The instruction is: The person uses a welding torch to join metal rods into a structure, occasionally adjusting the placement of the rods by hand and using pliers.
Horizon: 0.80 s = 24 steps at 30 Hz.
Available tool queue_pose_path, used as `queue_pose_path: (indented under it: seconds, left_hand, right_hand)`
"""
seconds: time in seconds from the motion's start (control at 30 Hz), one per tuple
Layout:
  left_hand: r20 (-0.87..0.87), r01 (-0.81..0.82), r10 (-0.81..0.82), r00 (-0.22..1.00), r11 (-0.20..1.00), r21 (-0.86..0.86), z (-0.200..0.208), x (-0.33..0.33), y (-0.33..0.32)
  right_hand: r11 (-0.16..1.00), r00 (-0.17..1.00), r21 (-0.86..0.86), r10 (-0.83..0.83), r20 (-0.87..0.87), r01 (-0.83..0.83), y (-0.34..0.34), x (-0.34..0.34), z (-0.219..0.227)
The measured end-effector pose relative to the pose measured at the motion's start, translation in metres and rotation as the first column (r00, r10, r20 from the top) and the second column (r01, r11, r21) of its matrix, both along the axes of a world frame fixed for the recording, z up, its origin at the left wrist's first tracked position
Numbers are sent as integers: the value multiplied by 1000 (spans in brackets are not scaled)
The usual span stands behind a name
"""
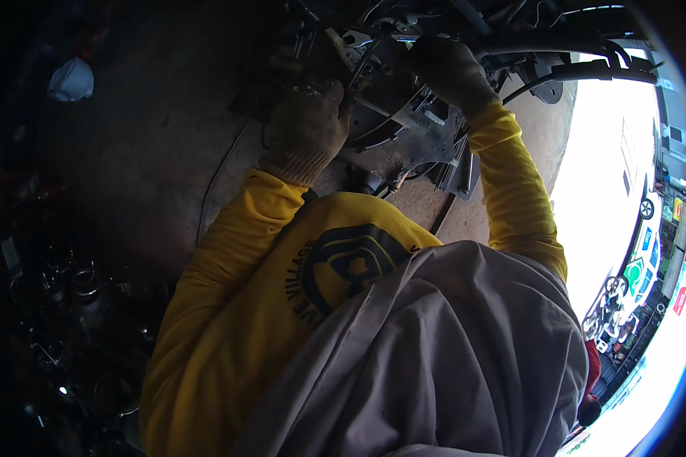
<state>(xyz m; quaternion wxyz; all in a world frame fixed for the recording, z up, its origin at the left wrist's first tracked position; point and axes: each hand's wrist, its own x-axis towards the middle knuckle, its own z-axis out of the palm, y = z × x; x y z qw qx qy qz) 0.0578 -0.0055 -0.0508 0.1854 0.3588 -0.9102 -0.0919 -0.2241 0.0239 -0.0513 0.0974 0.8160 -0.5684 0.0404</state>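
Both hands wear dull, knitted work gloves and reach into a dark metal vehicle frame with rods, brackets and cables (400, 114). My left hand (306, 126) is closed at the left side of this assembly, beside a slim dark rod. Whatever its fingers hold is lost in shadow. Farther right and a bit higher, my right hand (451, 72) curls down over the frame next to a thick black tube (533, 43). Its fingers are bent, and what lies under them is hidden. Below the hands, a dark metal plate (408, 152) shows on the assembly.
Dark cables (222, 179) run over the brown floor (160, 145). A crumpled whitish bag (71, 80) lies at the far left. Loose metal parts (86, 286) crowd the shadowy lower left. On the right, beyond bright ground, stand motorcycles (611, 308) and a marked vehicle (646, 263).
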Motion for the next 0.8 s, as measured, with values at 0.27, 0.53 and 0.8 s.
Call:
queue_pose_path:
  seconds: [0.27,0.53,0.8]
  left_hand:
    - [-1,159,-159,987,986,49,-2,9,-16]
    - [-206,361,-327,922,919,158,15,22,-42]
    - [-8,282,-288,958,933,225,11,3,-41]
  right_hand:
    - [936,966,253,-259,22,246,1,8,7]
    - [876,535,75,-356,766,476,71,-51,23]
    - [807,454,196,-494,742,557,117,-71,-50]
